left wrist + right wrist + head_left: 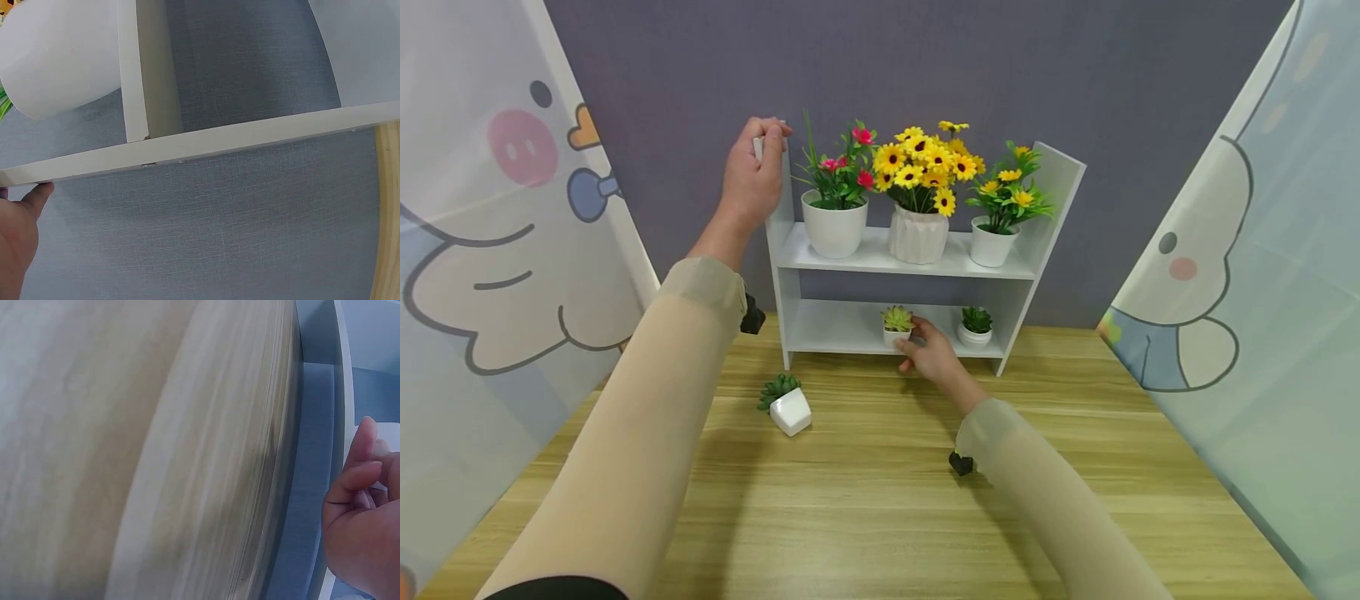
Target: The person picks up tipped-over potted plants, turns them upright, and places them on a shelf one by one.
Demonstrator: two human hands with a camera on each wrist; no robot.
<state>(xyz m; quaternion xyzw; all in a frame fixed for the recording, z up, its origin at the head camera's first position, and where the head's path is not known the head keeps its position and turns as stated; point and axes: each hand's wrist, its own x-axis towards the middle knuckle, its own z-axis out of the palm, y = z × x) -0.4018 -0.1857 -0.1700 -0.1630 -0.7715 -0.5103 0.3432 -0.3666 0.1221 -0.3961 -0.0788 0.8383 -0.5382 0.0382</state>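
In the head view a white two-tier shelf stands against the back wall. My left hand grips the upper end of its left side panel; the left wrist view shows the thumb against that panel. On the lower tier, my right hand pinches a small light-green potted succulent by its white pot, near the board's front edge. To its right sits a dark-green succulent in a round white pot. Another succulent in an angular white pot lies tipped over on the table, left of the right hand.
The upper tier bears a pot of pink flowers, a ribbed pot of yellow flowers and a smaller yellow-flowered pot. Cartoon-printed panels flank the wooden table on both sides.
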